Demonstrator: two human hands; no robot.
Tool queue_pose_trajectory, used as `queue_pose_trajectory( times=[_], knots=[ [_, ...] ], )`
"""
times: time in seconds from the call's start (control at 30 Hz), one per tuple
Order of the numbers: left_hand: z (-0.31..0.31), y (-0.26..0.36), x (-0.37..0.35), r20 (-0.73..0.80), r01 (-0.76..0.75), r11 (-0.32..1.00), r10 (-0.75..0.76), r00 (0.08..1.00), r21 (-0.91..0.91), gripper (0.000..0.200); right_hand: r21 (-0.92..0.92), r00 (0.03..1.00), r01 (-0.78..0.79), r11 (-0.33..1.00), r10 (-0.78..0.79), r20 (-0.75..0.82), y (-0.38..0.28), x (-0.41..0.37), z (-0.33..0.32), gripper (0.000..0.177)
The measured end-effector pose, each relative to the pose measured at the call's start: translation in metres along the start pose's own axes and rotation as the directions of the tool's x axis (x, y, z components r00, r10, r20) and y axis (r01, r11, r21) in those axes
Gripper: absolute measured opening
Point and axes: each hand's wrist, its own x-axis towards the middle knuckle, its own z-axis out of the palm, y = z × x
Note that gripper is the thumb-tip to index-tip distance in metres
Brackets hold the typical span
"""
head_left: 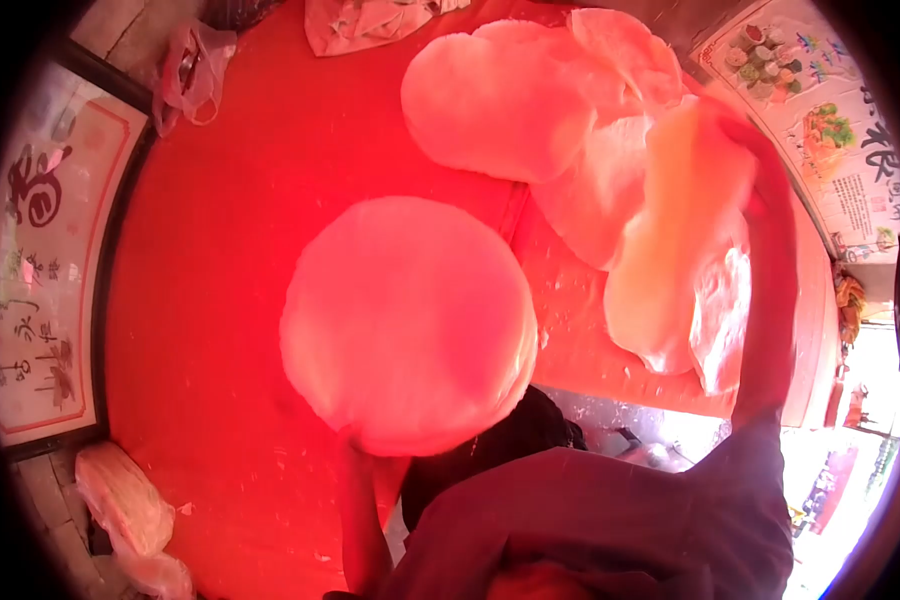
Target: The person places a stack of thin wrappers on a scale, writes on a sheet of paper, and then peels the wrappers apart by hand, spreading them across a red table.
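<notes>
A thick round stack of thin pale flatbreads [400,310] rests on the red tabletop in front of me. My left hand [353,442] is at the near edge of this stack; its fingers are mostly hidden against the rim. Off to the right, my arm reaches far out, and my right hand [748,145] is closed on the upper edge of a large thin flatbread [660,240]. That sheet stretches toward me over other loose flatbreads, and its lower end looks folded. Overlapping loose flatbreads [500,95] lie beyond it at the back right.
The red table [200,300] fills most of the view. A plastic bag [192,75] is at the back left, a wrapped bundle [125,500] at the near left. A cloth [370,22] lies at the far edge. Framed signs [60,270] and a printed poster [820,120] flank the table.
</notes>
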Motion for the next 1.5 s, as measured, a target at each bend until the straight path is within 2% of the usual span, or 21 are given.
queue_pose_trajectory(
  times=[0.17, 0.3, 0.43, 0.5, 0.53, 0.57, 0.63, 0.67, 0.73, 0.83, 0.87, 0.93, 1.0, 1.03, 1.07, 1.1, 1.17, 1.37, 1.4, 1.43, 1.5],
  knots=[
    [0.02, 0.002, -0.008, -0.029, -0.071, 0.997, 0.071, 0.997, 0.014, 0.057, -0.002, 0.992, 0.045, 0.999, -0.044, 0.119, -0.034, 0.164, -0.006, 0.021],
    [0.029, 0.003, -0.015, -0.051, -0.138, 0.99, 0.137, 0.989, -0.012, 0.063, 0.223, 0.943, 0.332, 0.917, -0.328, -0.055, -0.092, 0.249, 0.01, 0.009],
    [0.056, 0.009, -0.024, -0.062, -0.132, 0.989, 0.136, 0.989, 0.074, 0.064, 0.255, 0.937, 0.322, 0.912, -0.346, 0.054, -0.036, 0.262, -0.018, 0.012],
    [0.033, 0.005, -0.014, 0.057, -0.158, 0.987, 0.158, 0.986, 0.005, 0.063, -0.216, 0.921, 0.388, 0.896, -0.378, 0.091, 0.037, 0.227, -0.019, 0.021],
    [0.029, 0.006, -0.013, 0.054, -0.157, 0.988, 0.156, 0.986, 0.012, 0.063, -0.096, 0.999, 0.034, 0.995, -0.036, -0.012, 0.087, 0.268, -0.071, 0.03],
    [0.025, 0.007, -0.014, 0.043, -0.148, 0.989, 0.148, 0.988, 0.012, 0.063, -0.131, 0.997, 0.036, 0.991, -0.045, -0.06, 0.118, 0.216, -0.039, 0.032],
    [0.025, 0.01, -0.016, 0.038, -0.148, 0.989, 0.147, 0.988, 0.017, 0.063, 0.017, 0.987, -0.107, 0.994, 0.104, 0.121, 0.178, 0.155, -0.017, 0.034],
    [0.035, 0.014, -0.02, 0.051, -0.164, 0.986, 0.162, 0.985, 0.033, 0.063, 0.059, 0.959, -0.041, 0.997, 0.023, 0.281, 0.2, 0.11, 0.003, 0.034],
    [0.061, 0.022, -0.035, 0.088, -0.202, 0.976, 0.194, 0.977, 0.087, 0.063, 0.127, 0.975, -0.018, 0.992, -0.01, 0.221, 0.264, 0.05, 0.042, 0.029],
    [0.112, 0.034, -0.064, 0.189, -0.305, 0.938, 0.273, 0.943, 0.166, 0.063, -0.407, 0.719, 0.234, 0.883, 0.124, 0.684, 0.298, -0.061, 0.128, 0.048],
    [0.127, 0.036, -0.07, 0.225, -0.335, 0.925, 0.292, 0.93, 0.182, 0.064, -0.545, 0.696, 0.365, 0.754, 0.167, 0.698, 0.251, -0.102, 0.171, 0.057],
    [0.147, 0.04, -0.079, 0.255, -0.35, 0.916, 0.296, 0.92, 0.198, 0.064, -0.488, 0.64, 0.582, 0.65, 0.003, 0.769, 0.266, -0.152, 0.207, 0.047],
    [0.16, 0.043, -0.08, 0.511, -0.478, 0.852, 0.321, 0.798, 0.211, 0.066, -0.51, 0.644, 0.559, 0.654, 0.044, 0.764, 0.264, -0.157, 0.222, 0.043],
    [0.158, 0.042, -0.078, 0.513, -0.468, 0.857, 0.309, 0.801, 0.215, 0.066, -0.521, 0.632, 0.549, 0.653, 0.083, 0.771, 0.262, -0.155, 0.224, 0.04],
    [0.154, 0.04, -0.075, 0.41, -0.447, 0.847, 0.313, 0.857, 0.288, 0.064, -0.467, 0.671, 0.398, 0.789, 0.097, 0.735, 0.262, -0.152, 0.221, 0.033],
    [0.153, 0.04, -0.072, 0.301, -0.42, 0.835, 0.323, 0.897, 0.356, 0.062, -0.471, 0.674, 0.393, 0.79, 0.1, 0.731, 0.268, -0.151, 0.219, 0.033],
    [0.156, 0.032, -0.07, 0.243, -0.406, 0.862, 0.343, 0.908, 0.302, 0.058, -0.588, 0.833, 0.348, 0.73, 0.047, 0.551, 0.287, -0.155, 0.217, 0.029],
    [0.171, 0.029, -0.072, 0.028, -0.304, 0.924, 0.306, 0.952, 0.232, 0.037, -0.5, 0.726, 0.124, 0.857, 0.264, 0.634, 0.301, -0.155, 0.216, 0.019],
    [0.171, 0.032, -0.071, 0.006, -0.28, 0.932, 0.286, 0.958, 0.228, 0.034, -0.323, 0.715, 0.06, 0.944, 0.185, 0.674, 0.335, -0.145, 0.207, 0.019],
    [0.172, 0.033, -0.069, -0.017, -0.257, 0.941, 0.267, 0.963, 0.22, 0.03, -0.446, 0.74, 0.007, 0.895, 0.296, 0.605, 0.316, -0.149, 0.206, 0.022],
    [0.173, 0.035, -0.066, -0.051, -0.225, 0.955, 0.239, 0.97, 0.194, 0.024, -0.632, 0.828, 0.143, 0.762, 0.258, 0.498, 0.3, -0.162, 0.22, 0.024]
  ],
)
